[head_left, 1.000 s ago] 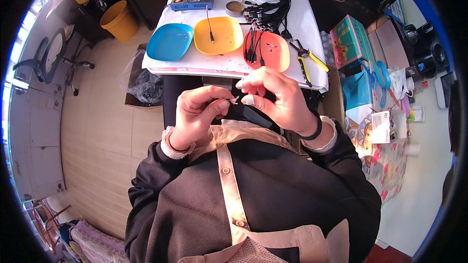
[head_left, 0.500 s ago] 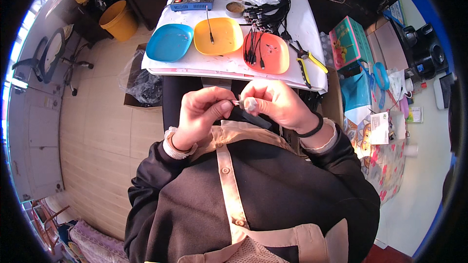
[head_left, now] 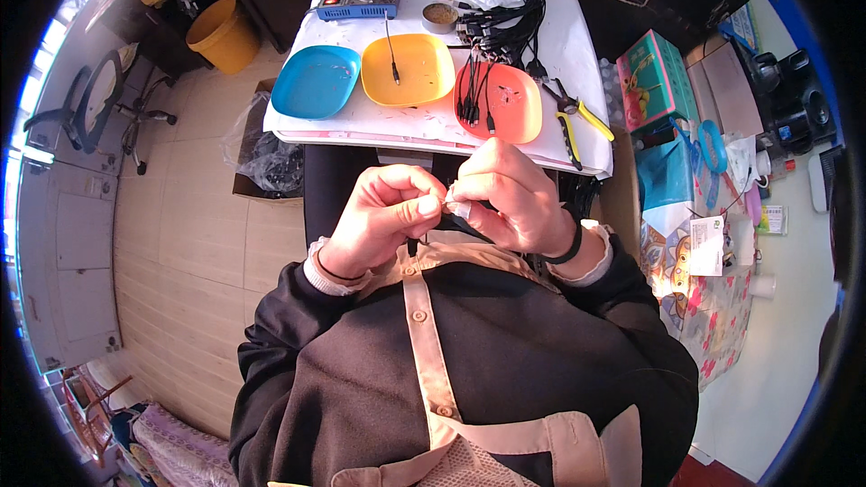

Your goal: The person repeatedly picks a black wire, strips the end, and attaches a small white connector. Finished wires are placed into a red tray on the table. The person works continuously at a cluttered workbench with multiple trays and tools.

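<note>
My left hand (head_left: 388, 216) pinches a short thin cable between thumb and forefinger. The cable's black plug (head_left: 412, 246) hangs below that hand, in front of my shirt. My right hand (head_left: 521, 198) meets it fingertip to fingertip, closed on the cable's bare end, which is mostly hidden; white wrapping covers one of its fingertips. Beyond my hands, a coral tray (head_left: 521, 117) holds several short black cables (head_left: 471, 95) and small scraps. One more cable (head_left: 394, 63) lies across a yellow tray (head_left: 424, 81). A blue tray (head_left: 311, 86) stands to its left.
Yellow-handled wire strippers (head_left: 577, 117) lie right of the trays. At the back stand a blue heater-like device (head_left: 359, 9), a round tin (head_left: 439, 18) and a bundle of black cables (head_left: 519, 27). A cardboard box with plastic (head_left: 271, 162) sits on the floor at left.
My right hand has turned over, its knuckles now raised and its fingers curled over the cable end. The black plug has come into view below my left hand.
</note>
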The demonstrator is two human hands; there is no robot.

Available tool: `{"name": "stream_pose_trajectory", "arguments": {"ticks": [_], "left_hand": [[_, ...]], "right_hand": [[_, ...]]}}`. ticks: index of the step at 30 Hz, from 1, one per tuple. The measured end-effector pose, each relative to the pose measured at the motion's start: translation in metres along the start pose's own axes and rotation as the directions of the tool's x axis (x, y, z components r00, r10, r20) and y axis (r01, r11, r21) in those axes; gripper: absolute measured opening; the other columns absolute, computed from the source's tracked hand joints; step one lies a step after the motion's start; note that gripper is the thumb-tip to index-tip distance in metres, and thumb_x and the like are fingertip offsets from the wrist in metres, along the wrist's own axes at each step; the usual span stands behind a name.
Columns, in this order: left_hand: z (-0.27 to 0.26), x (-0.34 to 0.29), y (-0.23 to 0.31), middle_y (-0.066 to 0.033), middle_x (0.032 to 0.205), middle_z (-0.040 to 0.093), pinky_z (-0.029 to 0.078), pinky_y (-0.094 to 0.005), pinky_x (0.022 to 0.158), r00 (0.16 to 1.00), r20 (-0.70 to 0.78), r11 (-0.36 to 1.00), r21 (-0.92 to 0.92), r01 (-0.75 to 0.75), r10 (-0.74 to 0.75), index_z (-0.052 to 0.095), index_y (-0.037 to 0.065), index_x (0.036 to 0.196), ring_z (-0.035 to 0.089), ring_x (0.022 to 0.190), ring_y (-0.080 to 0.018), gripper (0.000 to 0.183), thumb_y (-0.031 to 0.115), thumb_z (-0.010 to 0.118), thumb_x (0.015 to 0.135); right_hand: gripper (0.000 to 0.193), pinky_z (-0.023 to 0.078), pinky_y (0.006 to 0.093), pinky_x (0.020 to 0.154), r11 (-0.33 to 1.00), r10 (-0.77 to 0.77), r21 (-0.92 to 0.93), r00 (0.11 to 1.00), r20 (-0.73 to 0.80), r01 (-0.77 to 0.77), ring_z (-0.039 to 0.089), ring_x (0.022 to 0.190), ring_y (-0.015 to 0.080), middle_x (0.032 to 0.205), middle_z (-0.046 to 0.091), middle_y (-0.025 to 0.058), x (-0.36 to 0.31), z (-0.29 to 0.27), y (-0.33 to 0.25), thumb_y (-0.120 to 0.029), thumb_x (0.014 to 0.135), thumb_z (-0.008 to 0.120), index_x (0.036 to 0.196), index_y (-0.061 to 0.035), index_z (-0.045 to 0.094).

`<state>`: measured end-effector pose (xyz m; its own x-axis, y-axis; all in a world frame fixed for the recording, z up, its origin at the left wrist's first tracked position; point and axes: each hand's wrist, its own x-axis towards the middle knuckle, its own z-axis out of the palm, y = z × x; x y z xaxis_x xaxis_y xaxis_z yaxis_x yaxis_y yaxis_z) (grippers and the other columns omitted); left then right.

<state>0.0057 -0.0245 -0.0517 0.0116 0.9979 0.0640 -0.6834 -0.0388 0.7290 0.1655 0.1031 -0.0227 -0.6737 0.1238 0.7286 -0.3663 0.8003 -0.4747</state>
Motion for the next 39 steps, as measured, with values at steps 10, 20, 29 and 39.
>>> {"name": "stream_pose_trajectory", "arguments": {"ticks": [10, 20, 29, 39], "left_hand": [[-0.007, 0.011, 0.004, -0.0043, 0.073, 0.062, 0.037, -0.0204, 0.053, 0.995, 0.065, 0.99, -0.107, 0.088, -0.081, 0.066, -0.003, 0.092, 0.048, 0.057, -0.0065, 0.01, 0.007, 0.066, 0.089], [-0.02, 0.031, 0.028, -0.0051, 0.079, 0.068, 0.042, -0.0204, 0.056, 0.998, -0.032, 0.995, 0.09, 0.051, -0.049, 0.07, -0.001, 0.095, 0.055, 0.063, -0.007, 0.009, 0.003, 0.068, 0.087], [-0.018, 0.08, 0.079, -0.0042, 0.081, 0.066, 0.046, -0.0209, 0.066, 0.973, -0.096, 0.958, 0.178, 0.223, -0.209, 0.063, -0.001, 0.102, 0.059, 0.071, -0.008, 0.013, 0.008, 0.063, 0.092], [-0.057, 0.198, 0.138, -0.0155, 0.079, 0.066, 0.051, -0.0314, 0.06, 0.921, 0.173, -0.201, 0.974, -0.107, 0.35, 0.068, 0.001, 0.091, 0.065, 0.067, -0.0272, 0.008, 0.002, 0.067, 0.083]], "right_hand": [[0.014, 0.048, 0.0302, 0.07, 0.94, 0.169, 0.287, 0.983, 0.071, -0.182, 0.059, 0.08, 0.0192, 0.087, 0.059, 0.0066, 0.003, 0.001, 0.014, -0.005, 0.082, 0.071, 0.093, -0.003, 0.062], [0.013, 0.047, 0.0266, 0.069, 0.754, 0.406, 0.51, 0.904, 0.133, -0.413, 0.059, 0.078, 0.0147, 0.089, 0.059, 0.0066, 0.017, 0.002, 0.036, -0.007, 0.085, 0.07, 0.092, -0.0014, 0.061], [0.014, 0.045, 0.0261, 0.068, 0.776, 0.496, 0.49, 0.865, -0.082, -0.398, 0.056, 0.077, 0.0145, 0.086, 0.058, 0.0071, 0.043, -0.002, 0.073, -0.008, 0.087, 0.069, 0.088, 0.0, 0.057], [0.019, 0.048, 0.0226, 0.076, 0.57, 0.749, 0.579, 0.659, -0.073, -0.583, 0.059, 0.084, 0.0086, 0.095, 0.064, 0.0062, 0.036, -0.024, 0.12, -0.012, 0.096, 0.057, 0.106, 0.0035, 0.059]]}}
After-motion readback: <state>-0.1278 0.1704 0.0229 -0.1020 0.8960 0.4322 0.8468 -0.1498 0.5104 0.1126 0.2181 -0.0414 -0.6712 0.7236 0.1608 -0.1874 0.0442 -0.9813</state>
